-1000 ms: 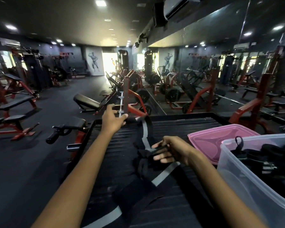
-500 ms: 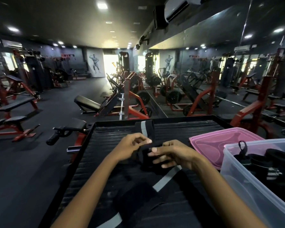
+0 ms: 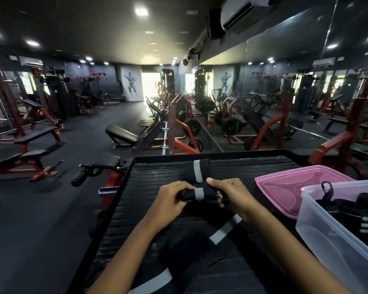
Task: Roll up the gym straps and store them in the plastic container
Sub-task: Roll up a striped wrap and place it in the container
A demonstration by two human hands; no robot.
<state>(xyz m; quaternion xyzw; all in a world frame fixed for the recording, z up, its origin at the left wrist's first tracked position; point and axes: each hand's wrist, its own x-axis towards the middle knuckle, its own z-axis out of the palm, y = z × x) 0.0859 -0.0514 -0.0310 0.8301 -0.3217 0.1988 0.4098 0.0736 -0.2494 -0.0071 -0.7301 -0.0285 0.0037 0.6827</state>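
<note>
Head view: both hands meet over the middle of the black ribbed table [image 3: 149, 187], gripping one rolled part of a black gym strap [image 3: 197, 193] with a grey stripe. The left hand [image 3: 172, 199] curls its fingers round the roll's left end; the right hand [image 3: 229, 196] pinches the right end, thumb on top. From the roll the strap runs on toward 12 o'clock, lying flat on the table up to its far rim, and another length trails back toward 6 o'clock, its grey stripe showing below the right wrist. At 3 o'clock from the hands stands the clear plastic container [image 3: 336, 247], with dark rolled straps [image 3: 336, 205] already inside. Just behind it, touching its far corner, lies a pink lid [image 3: 285, 183], hollow side up. Beyond the table, at 10 o'clock, stand red-framed benches [image 3: 28, 149] on the dark gym floor.
</note>
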